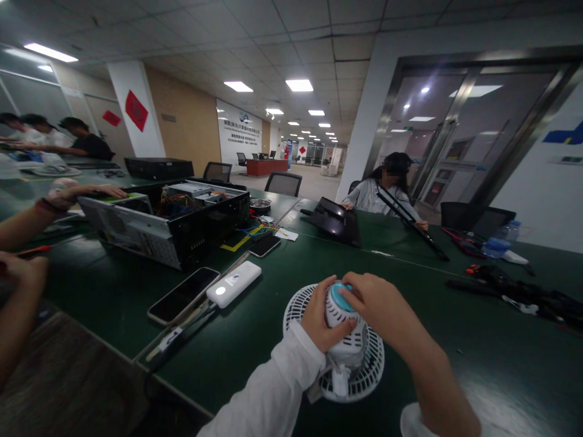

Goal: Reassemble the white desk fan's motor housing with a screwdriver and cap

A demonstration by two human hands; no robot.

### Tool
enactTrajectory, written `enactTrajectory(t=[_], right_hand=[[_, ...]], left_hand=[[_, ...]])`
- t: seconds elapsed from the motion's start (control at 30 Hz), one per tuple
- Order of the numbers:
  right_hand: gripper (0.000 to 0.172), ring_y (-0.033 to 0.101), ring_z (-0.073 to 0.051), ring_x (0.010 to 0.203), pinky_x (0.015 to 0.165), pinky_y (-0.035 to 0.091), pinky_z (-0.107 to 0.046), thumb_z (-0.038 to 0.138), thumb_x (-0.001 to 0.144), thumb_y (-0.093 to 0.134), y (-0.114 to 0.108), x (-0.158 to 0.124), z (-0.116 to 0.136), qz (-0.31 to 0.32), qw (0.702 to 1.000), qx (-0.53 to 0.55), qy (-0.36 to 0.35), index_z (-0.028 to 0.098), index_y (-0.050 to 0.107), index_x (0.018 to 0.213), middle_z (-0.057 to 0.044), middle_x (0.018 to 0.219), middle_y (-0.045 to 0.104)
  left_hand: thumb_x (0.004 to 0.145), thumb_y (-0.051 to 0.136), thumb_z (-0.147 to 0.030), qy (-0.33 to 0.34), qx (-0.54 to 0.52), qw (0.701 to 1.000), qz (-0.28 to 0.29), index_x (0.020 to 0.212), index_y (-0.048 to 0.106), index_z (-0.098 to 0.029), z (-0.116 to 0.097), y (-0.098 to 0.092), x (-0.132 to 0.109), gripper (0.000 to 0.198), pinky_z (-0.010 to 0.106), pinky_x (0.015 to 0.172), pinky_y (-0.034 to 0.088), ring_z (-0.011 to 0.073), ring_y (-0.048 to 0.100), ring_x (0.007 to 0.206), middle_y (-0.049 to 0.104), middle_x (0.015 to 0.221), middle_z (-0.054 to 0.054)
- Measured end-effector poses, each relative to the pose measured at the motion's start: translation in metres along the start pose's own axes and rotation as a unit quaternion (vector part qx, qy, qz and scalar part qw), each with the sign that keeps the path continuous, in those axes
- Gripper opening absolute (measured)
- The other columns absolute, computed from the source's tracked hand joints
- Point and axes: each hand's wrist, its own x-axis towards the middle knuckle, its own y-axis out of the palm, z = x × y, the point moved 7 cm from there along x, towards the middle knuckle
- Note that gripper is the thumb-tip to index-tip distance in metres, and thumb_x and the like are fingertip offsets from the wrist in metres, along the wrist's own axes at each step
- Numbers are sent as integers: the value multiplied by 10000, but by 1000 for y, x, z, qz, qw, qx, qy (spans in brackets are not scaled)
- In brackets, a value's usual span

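A white electric fan (353,346) lies on the green table, its round grille (375,364) flat on the tabletop and its slotted motor housing pointing up. My left hand (319,318) is closed around the side of that housing, thumb across the front. On top sits a light-blue round cap (339,297). The fingers of my right hand (380,303) grip this cap from the right. Part of the cap is hidden under those fingers. Whether it is loose from the housing, I cannot tell.
Left of the fan lie a white power bank (234,284) with a cable and two phones (184,295). Beyond stands an open computer case (168,224), a co-worker's hand (102,191) on it. Across the table a person (387,188) handles black panels. Black gear (514,288) lies right.
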Motion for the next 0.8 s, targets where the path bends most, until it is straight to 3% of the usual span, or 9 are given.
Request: enactTrajectory(t=[0.1, 0.2, 0.3, 0.43, 0.5, 0.63, 0.8], right_hand=[[260, 652, -240, 703, 564, 408, -285, 208, 895, 346, 1, 1, 6, -18, 992, -79, 96, 161, 539, 1063, -101, 745, 671], [268, 659, -260, 695, 544, 404, -290, 279, 914, 338, 0, 0, 9, -19, 989, -86, 118, 179, 544, 1053, -108, 743, 675], [276, 643, -246, 751, 613, 437, -319, 304, 914, 344, -3, -3, 3, -13, 996, -35, 75, 204, 577, 1023, -84, 802, 670], [294, 554, -207, 984, 841, 426, -346, 127, 840, 410, -8, -9, 0, -31, 996, 59, -62, 204, 612, 1039, -76, 1035, 613], [326, 526, -192, 1032, 895, 407, -341, 90, 816, 412, -6, -10, -2, -19, 991, 96, -94, 210, 631, 1025, -68, 1104, 587], [308, 540, -192, 990, 866, 423, -346, 102, 837, 404, -1, -7, -3, 0, 990, 107, -94, 210, 646, 996, -68, 1057, 601], [204, 573, -195, 858, 769, 440, -325, 171, 856, 444, -3, -3, 1, -22, 998, 26, -59, 159, 640, 910, -77, 918, 624]], left_hand=[[677, 641, -350, 11, 9, 1000, -7, 1250, 327, -117, 0, -1, 0, 693, 474, 1038, 304, 310, 418, 1208, 431, 1293, 173], [681, 642, -354, 21, 6, 1000, -12, 1252, 323, -117, 0, -1, 0, 696, 469, 1043, 302, 305, 414, 1215, 431, 1297, 169], [671, 654, -359, 19, 0, 1000, -13, 1257, 323, -121, 3, -1, 0, 714, 467, 1038, 311, 299, 427, 1199, 441, 1285, 160], [677, 657, -348, 13, 2, 1000, -9, 1266, 323, -127, 3, 0, -1, 712, 464, 1038, 312, 289, 430, 1193, 448, 1276, 149], [675, 663, -330, 6, 5, 1000, -5, 1271, 319, -134, 2, 0, -2, 716, 463, 1040, 309, 287, 424, 1200, 441, 1287, 146], [670, 671, -295, -6, 2, 1000, 1, 1273, 319, -155, 2, -1, -2, 712, 458, 1036, 317, 281, 434, 1193, 450, 1286, 132], [672, 661, -296, -2, 1, 1000, -3, 1270, 320, -149, 2, -1, 0, 704, 459, 1037, 314, 284, 436, 1190, 453, 1279, 137]])
